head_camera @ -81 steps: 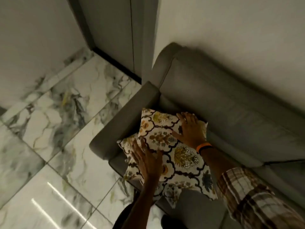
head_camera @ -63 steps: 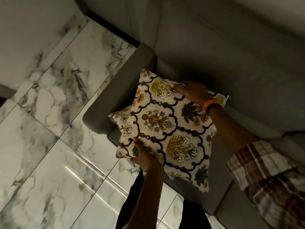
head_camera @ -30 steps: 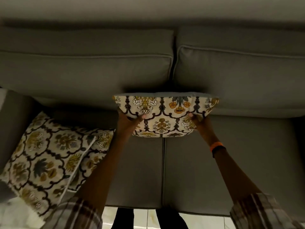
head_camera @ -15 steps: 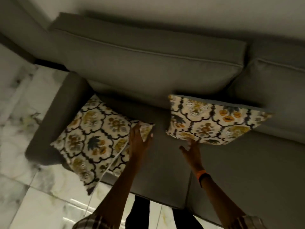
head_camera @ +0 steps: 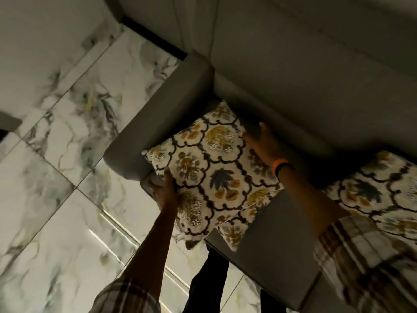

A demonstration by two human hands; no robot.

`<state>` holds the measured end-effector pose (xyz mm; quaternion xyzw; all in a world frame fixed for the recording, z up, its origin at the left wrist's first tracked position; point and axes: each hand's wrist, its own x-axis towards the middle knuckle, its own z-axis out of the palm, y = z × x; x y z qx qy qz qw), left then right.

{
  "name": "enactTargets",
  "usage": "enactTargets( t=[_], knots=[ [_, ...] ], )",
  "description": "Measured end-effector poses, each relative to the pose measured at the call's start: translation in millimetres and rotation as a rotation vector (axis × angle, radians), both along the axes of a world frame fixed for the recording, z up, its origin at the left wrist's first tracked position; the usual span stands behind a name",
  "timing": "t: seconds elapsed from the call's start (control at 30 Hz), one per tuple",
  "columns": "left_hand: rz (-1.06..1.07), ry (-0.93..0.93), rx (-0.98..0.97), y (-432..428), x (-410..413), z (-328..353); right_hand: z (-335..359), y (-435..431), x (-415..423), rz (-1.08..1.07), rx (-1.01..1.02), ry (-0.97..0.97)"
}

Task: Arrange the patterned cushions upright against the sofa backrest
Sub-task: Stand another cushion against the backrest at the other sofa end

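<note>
A cream cushion (head_camera: 209,168) with dark lattice and yellow flowers lies at the left end of the grey sofa seat (head_camera: 277,245), next to the armrest (head_camera: 162,114). My left hand (head_camera: 165,190) grips its front left edge. My right hand (head_camera: 261,143) holds its far right edge, near the backrest (head_camera: 316,71). Under it, the corner of another patterned cushion (head_camera: 234,233) sticks out over the seat's front edge. A further patterned cushion (head_camera: 383,195) stands against the backrest at the right.
White marble floor tiles (head_camera: 67,154) with grey veins lie left of the sofa. A wall and a dark skirting strip (head_camera: 153,39) run behind the armrest. My dark trouser legs (head_camera: 209,285) stand at the sofa's front edge.
My hands left the cushion placed against the backrest and moved left. Both now grip the top cushion of the pair lying by the armrest. The view swung left.
</note>
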<state>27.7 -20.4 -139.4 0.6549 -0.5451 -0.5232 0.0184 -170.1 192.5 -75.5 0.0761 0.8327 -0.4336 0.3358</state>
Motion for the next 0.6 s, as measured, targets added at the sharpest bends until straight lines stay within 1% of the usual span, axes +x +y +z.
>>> enactTargets(
  t=[0.03,0.07,0.1,0.13,0.17,0.23,0.3,0.37,0.43,0.5,0.6],
  knots=[
    [0.107,0.072,0.146,-6.7,-4.0,-5.2,-5.9,-11.8,-4.1,-0.019,-0.026,-0.081],
    [0.163,0.160,0.252,-10.0,-8.2,-8.5,-12.3,-18.5,-7.0,-0.020,-0.059,-0.150],
    [0.166,0.220,0.301,-11.6,-9.5,-12.3,-18.6,-24.6,-7.9,-0.017,-0.112,-0.196],
    [0.141,0.236,0.305,-10.4,-11.8,-12.9,-17.7,-30.1,-3.7,0.002,-0.159,-0.222],
    [0.119,0.219,0.275,-8.5,-12.5,-12.7,-18.4,-30.8,0.7,-0.009,-0.186,-0.213],
    [0.096,0.201,0.159,-0.2,-15.5,-0.9,-20.3,-23.7,8.7,-0.045,-0.139,-0.134],
    [0.072,0.248,0.039,12.7,-17.4,18.0,-15.8,-1.8,20.3,-0.117,-0.072,-0.034],
    [-0.001,0.304,-0.071,33.4,-19.9,42.7,3.5,24.8,37.5,-0.232,-0.067,0.049],
    [-0.068,0.367,-0.149,60.9,-21.5,68.4,20.1,57.4,54.9,-0.416,-0.119,0.087],
    [-0.101,0.439,-0.173,98.6,-25.0,94.5,39.8,100.9,73.8,-0.614,-0.231,0.144],
    [-0.169,0.538,-0.188,169.0,-29.6,117.5,57.1,178.8,100.0,-0.789,-0.413,0.254]
  ],
)
